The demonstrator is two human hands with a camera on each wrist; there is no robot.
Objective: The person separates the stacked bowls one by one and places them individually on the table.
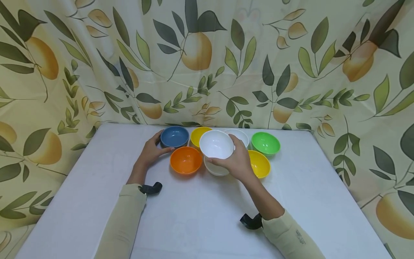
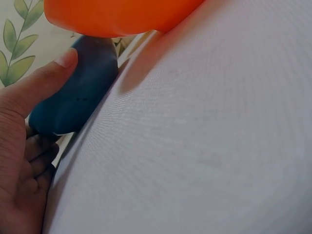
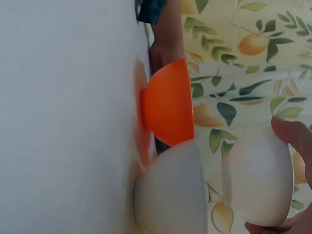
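Note:
My left hand (image 1: 151, 151) grips the blue bowl (image 1: 174, 136) at the back left of the group, its thumb along the near side and its fingers round the left side. In the left wrist view the thumb lies against the blue bowl (image 2: 80, 92), which stands on the cloth. My right hand (image 1: 237, 160) holds a white bowl (image 1: 216, 144) by its side, raised above the other bowls. The right wrist view has this white bowl (image 3: 258, 175) in the air, apart from the orange bowl (image 3: 170, 105) and another white bowl (image 3: 173, 192) below.
Around the held bowls stand an orange bowl (image 1: 185, 160), a yellow bowl (image 1: 196, 136), a white bowl (image 1: 216, 169), another white bowl (image 1: 240, 136), a green bowl (image 1: 266, 143) and a second yellow bowl (image 1: 260, 164). A white-covered table (image 1: 194, 216) meets a patterned curtain (image 1: 207, 90) behind.

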